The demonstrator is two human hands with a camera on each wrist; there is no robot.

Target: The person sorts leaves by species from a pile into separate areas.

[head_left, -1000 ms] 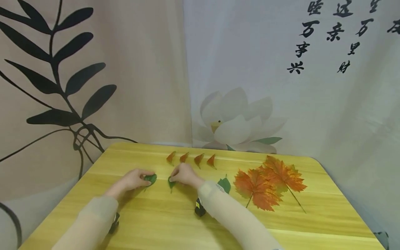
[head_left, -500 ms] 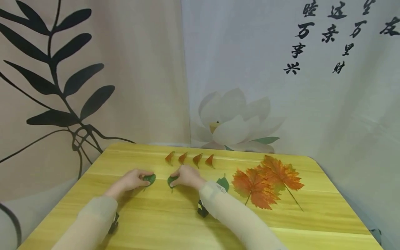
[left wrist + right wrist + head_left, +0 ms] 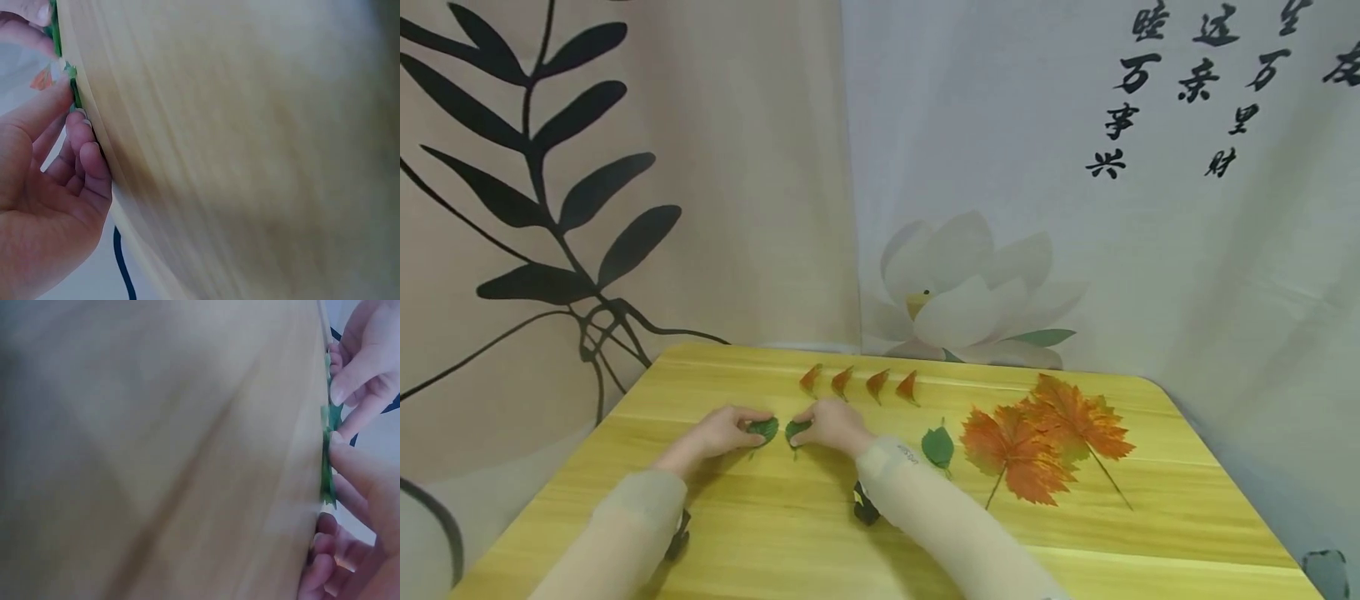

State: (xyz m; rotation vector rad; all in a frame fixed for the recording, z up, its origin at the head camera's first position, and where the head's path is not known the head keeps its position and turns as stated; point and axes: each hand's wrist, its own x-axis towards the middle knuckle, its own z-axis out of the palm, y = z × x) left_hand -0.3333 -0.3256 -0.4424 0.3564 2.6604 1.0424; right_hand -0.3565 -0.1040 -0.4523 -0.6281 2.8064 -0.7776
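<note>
The left hand (image 3: 722, 430) pinches one green leaf (image 3: 767, 429) and the right hand (image 3: 838, 426) a second leaf (image 3: 794, 432), just beside each other, seemingly resting on the tabletop (image 3: 775, 533) near four small orange leaves (image 3: 877, 384).

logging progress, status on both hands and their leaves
Left hand pinches oval green leaf. Right hand pinches second oval green leaf. Narrow gap, nothing visible between.

Surface (image 3: 775, 542): yellow wood-grain, rounded far corners
Backdrop (image 3: 760, 167): cloth, beige left, greyer right, vertical seam (image 3: 850, 167) between
Plant print (image 3: 606, 190): black leaves, far left
Lotus print (image 3: 958, 312): pale, low, right of seam
Lettering (image 3: 1135, 73): black characters, upper right
</note>
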